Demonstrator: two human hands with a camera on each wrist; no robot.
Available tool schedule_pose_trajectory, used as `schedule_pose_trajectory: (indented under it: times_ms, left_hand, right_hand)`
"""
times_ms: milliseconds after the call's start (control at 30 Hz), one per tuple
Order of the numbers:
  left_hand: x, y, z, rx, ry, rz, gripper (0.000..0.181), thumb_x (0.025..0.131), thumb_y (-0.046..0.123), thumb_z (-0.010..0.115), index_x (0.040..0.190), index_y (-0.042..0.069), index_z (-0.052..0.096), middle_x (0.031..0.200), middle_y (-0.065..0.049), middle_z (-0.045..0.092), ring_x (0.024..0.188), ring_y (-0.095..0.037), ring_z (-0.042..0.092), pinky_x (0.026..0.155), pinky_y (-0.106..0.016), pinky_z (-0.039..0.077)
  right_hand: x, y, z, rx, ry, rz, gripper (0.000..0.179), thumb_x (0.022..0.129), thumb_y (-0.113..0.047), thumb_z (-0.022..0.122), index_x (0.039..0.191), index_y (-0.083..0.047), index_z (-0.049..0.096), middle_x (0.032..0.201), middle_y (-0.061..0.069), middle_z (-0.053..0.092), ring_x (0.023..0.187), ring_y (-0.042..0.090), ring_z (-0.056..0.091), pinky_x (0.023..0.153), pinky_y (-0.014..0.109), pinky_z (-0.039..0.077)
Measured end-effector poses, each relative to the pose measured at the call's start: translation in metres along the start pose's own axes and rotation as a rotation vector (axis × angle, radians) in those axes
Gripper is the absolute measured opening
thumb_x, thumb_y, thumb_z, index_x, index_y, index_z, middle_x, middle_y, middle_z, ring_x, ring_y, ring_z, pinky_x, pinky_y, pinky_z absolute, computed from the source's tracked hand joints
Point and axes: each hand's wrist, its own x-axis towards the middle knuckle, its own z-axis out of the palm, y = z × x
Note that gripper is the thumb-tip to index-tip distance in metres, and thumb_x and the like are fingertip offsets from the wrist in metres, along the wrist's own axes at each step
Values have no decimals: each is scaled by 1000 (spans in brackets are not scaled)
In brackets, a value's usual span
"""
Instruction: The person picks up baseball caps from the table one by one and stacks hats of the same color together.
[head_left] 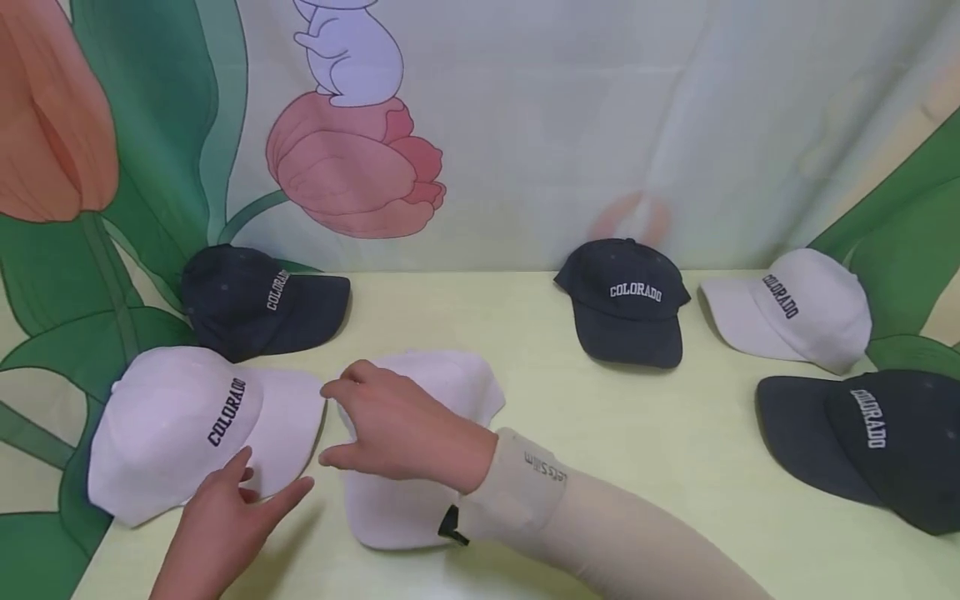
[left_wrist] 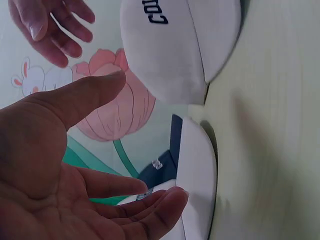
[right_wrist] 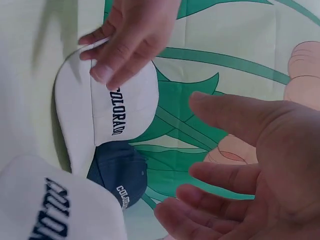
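Note:
A white cap [head_left: 412, 517] lies on the pale table in the middle, brim toward the near edge. My right hand [head_left: 401, 425] hovers over it, fingers spread and pointing left, holding nothing. To its left sits another white cap [head_left: 172, 417], dark COLORADO lettering on its front and brim turned right. My left hand [head_left: 225, 517] is near that brim, thumb and fingers apart, nothing in its grasp. In the left wrist view the palm of the left hand [left_wrist: 75, 165] faces up, empty. The right wrist view has the right hand [right_wrist: 235, 185] with parted fingers and a bare palm.
Behind the left white cap is a navy cap [head_left: 255, 304]. At the back right stand another navy cap [head_left: 630, 304] and a white cap [head_left: 795, 308]. A dark cap [head_left: 862, 442] lies at the right edge. A printed curtain [head_left: 525, 142] hangs behind the table.

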Motion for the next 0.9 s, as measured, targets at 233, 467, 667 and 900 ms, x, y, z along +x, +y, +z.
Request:
schedule_pose_trajectory:
  times_ms: [233, 467, 667, 900]
  left_hand:
    - [0, -18, 0, -8, 58, -56, 117, 76, 63, 71, 146, -15, 19, 129, -39, 39, 101, -44, 52, 85, -52, 51]
    - [3, -31, -2, 12, 90, -24, 107, 77, 59, 72, 142, -13, 27, 129, -39, 40, 104, -49, 47, 95, -65, 42]
    - [6, -38, -8, -21, 49, -34, 104, 77, 59, 72, 145, -5, 26, 131, -35, 39, 100, -45, 50, 93, -64, 45]
    - [7, -42, -10, -104, 12, -140, 96, 80, 61, 68, 135, -10, 34, 96, -25, 59, 62, -17, 60, 63, -32, 47]
  right_hand:
    - [46, -8, 5, 10, -76, 54, 64, 83, -49, 71, 136, -18, 55, 127, -3, 56, 111, 8, 54, 90, 19, 48]
    - [89, -8, 16, 9, -158, 126, 65, 80, -53, 72, 134, -19, 57, 128, -8, 60, 118, 7, 51, 95, 20, 47]
    - [117, -6, 23, 1, -249, 171, 45, 79, -52, 75, 110, -20, 68, 112, -8, 64, 105, 7, 53, 88, 21, 48]
    - [136, -7, 29, 60, -362, 284, 36, 77, -47, 78, 99, -20, 67, 91, -8, 63, 85, 10, 57, 73, 25, 48]
